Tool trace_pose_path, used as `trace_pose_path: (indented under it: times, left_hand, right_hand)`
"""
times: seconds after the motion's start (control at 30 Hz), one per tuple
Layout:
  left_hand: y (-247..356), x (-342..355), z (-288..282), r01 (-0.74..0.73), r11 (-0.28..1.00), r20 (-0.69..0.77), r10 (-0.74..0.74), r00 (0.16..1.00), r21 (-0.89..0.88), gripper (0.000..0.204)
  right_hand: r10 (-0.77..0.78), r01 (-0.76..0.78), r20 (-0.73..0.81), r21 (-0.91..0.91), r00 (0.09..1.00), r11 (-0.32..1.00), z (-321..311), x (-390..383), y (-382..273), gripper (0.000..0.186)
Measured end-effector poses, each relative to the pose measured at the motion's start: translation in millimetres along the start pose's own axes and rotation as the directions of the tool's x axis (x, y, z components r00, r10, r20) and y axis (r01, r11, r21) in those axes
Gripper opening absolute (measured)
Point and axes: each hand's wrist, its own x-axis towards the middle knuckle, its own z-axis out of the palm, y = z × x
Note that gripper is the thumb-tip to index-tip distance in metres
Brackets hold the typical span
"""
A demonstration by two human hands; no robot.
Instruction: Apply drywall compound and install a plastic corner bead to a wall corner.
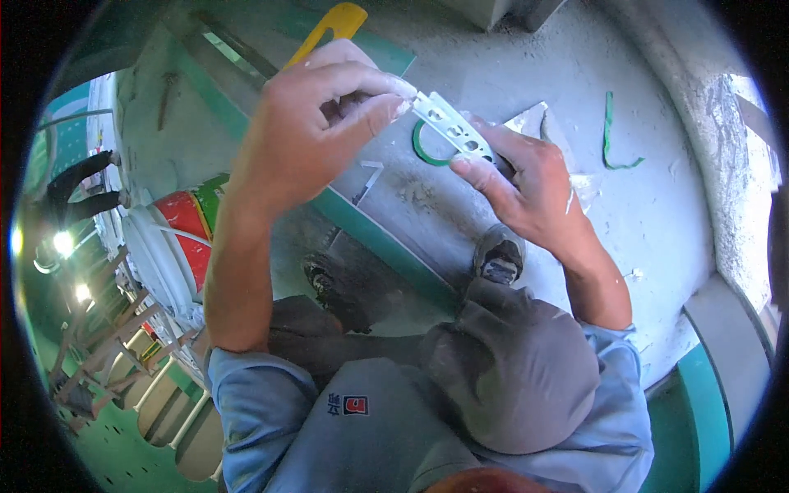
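Note:
A short white perforated trim strip (448, 122), with round and oval holes along it, is held up in front of me. My right hand (530, 177) grips its lower right end, the thumb on the near side and the fingers mostly hidden behind. At the strip's upper left end, the thumb and forefinger of my left hand (308, 119) pinch together on its edge. Both hands are dusted with white. Below the strip, a roll of green tape (419, 148) lies on the floor. Beyond my left hand shows the yellow handle (345, 18) of a tool.
A long green-edged board (386, 238) runs diagonally across the dusty floor (657, 222). A small white angle offcut (370, 181) and a strip of green tape (608, 135) lie about. To the left are a red-and-green bucket or bag (185, 222) and bright lamps (64, 242).

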Motion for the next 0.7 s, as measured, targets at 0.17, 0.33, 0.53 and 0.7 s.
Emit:
trace_pose_path:
  times: [0.17, 0.33, 0.53, 0.7]
  left_hand:
    - [-3, -2, 8, -0.063, 0.998, -0.057, 0.062, 0.996, -0.015, 0.010]
    - [-1, 0, 17, -0.102, 0.994, -0.113, 0.107, 0.988, 0.049, 0.008]
    - [-3, -4, 34, -0.046, 0.991, -0.217, 0.074, 0.973, 0.129, 0.011]
    - [-14, -7, 57, 0.023, 0.962, -0.357, 0.079, 0.931, 0.272, 0.014]
  right_hand:
    - [-0.113, 0.101, -0.091, -0.123, 0.989, 0.987, 2, -1, -2, 0.037]
    - [-0.141, 0.112, -0.114, -0.227, 0.983, 0.967, 1, 0, -1, 0.036]
    - [-0.150, 0.112, -0.133, -0.262, 0.980, 0.959, 11, -2, 5, 0.033]
    - [-0.104, 0.072, -0.086, -0.316, 0.991, 0.946, 18, -4, 3, 0.033]
